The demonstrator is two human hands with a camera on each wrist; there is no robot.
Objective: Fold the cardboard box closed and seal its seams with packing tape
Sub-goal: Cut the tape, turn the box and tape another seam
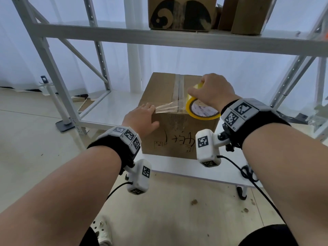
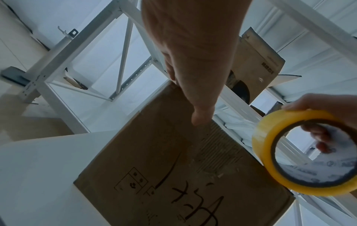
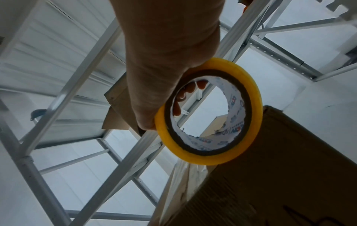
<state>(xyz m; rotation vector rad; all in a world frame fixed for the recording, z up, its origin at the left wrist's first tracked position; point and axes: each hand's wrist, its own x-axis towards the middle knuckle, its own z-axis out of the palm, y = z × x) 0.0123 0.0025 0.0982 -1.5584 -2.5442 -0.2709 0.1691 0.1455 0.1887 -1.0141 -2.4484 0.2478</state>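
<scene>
A closed brown cardboard box (image 1: 165,89) stands on the low white shelf, with a clear tape strip along its top centre seam and black writing on its front face (image 2: 173,175). My left hand (image 1: 142,116) lies flat on the box's near top edge, fingers straight, pressing down the free end of a clear tape strip (image 1: 166,108). That strip stretches right across the top edge to a yellow tape roll (image 1: 200,110). My right hand (image 1: 211,93) grips the roll (image 3: 208,113), fingers through its core, above the box's near right corner. The roll (image 2: 307,152) also shows in the left wrist view.
The box sits on a white metal rack's bottom shelf (image 1: 113,107). The upper shelf beam (image 1: 159,39) overhangs it and carries more cardboard boxes (image 1: 179,13). Rack uprights (image 1: 49,68) stand left and right. A black cable (image 1: 257,185) hangs from my right wrist. Tiled floor lies in front.
</scene>
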